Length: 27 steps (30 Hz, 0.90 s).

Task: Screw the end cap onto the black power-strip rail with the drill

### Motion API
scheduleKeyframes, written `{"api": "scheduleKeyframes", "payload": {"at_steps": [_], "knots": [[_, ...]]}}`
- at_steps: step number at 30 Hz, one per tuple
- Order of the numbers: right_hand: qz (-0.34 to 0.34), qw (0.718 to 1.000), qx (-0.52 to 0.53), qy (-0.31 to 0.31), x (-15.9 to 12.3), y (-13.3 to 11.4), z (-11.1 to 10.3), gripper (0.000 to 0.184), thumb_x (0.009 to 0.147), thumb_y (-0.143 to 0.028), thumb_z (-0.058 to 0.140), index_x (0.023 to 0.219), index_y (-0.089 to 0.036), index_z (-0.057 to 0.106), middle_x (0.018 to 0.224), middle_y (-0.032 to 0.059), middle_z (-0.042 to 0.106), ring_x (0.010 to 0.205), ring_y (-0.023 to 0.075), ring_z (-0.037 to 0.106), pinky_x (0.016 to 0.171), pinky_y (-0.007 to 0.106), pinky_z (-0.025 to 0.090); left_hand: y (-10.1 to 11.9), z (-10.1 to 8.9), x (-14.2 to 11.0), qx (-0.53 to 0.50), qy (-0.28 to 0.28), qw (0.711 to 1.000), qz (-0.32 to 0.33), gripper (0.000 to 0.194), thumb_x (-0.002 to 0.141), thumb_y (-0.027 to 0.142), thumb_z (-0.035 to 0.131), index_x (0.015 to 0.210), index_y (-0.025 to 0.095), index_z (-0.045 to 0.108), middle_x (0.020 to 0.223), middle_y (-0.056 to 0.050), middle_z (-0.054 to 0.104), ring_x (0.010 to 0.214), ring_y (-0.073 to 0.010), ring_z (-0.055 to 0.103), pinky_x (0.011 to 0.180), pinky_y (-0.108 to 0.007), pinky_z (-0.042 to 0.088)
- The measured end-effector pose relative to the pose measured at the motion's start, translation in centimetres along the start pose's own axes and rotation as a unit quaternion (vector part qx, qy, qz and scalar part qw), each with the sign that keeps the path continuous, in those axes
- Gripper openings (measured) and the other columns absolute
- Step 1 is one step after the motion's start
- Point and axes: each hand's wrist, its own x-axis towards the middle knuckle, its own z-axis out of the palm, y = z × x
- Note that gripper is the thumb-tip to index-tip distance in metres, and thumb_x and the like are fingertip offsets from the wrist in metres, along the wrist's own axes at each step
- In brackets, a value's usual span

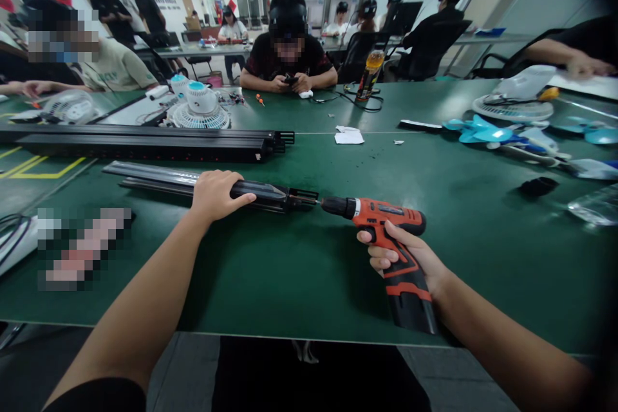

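Note:
My right hand (pixel 403 251) is wrapped round the grip of an orange and black cordless drill (pixel 391 211), its index finger by the trigger. The drill points left, and its bit meets or nearly meets the pronged end of a long black column-like part (pixel 263 192). Over that part lies my left hand (pixel 215 193), gripping it from above with the thumb along its near side. The part is glossy, lies on the table and seems to be made of two lengths side by side. Its underside is hidden.
Longer black bars (pixel 145 143) lie behind on the green table (pixel 299 277). White fan parts (pixel 200 103) stand at back left, blue fan blades (pixel 477 130) at right. A drink bottle (pixel 371 76) and a paper scrap (pixel 349 135) are farther back. A person (pixel 288 45) sits opposite.

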Motion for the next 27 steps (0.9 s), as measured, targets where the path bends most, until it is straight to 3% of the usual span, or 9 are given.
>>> {"api": "scheduleKeyframes", "payload": {"at_steps": [8,27], "knots": [[-0.005,1.000,0.004,-0.005,0.06,-0.04,0.06,0.035,0.091,-0.040,0.080,0.105,-0.011,0.070,0.061,-0.0047,0.051,0.058,0.0075,0.053,0.061,0.015,0.052,-0.03,-0.03,0.02,0.004,-0.003,1.000,0.004,0.069,0.090,0.080,0.042,0.108,0.021,0.073,0.098,-0.012,0.075,0.096,-0.0348,0.066,0.094,-0.049,0.043],[0.002,1.000,-0.008,0.024,0.02,0.00,0.03,0.037,0.090,-0.045,0.078,0.105,-0.015,0.064,0.058,-0.0065,0.042,0.058,0.0104,0.048,0.055,0.017,0.045,-0.01,-0.05,0.02,0.005,-0.008,1.000,-0.003,0.067,0.091,0.080,0.042,0.110,0.023,0.072,0.101,-0.011,0.075,0.099,-0.0339,0.065,0.096,-0.048,0.041]]}}
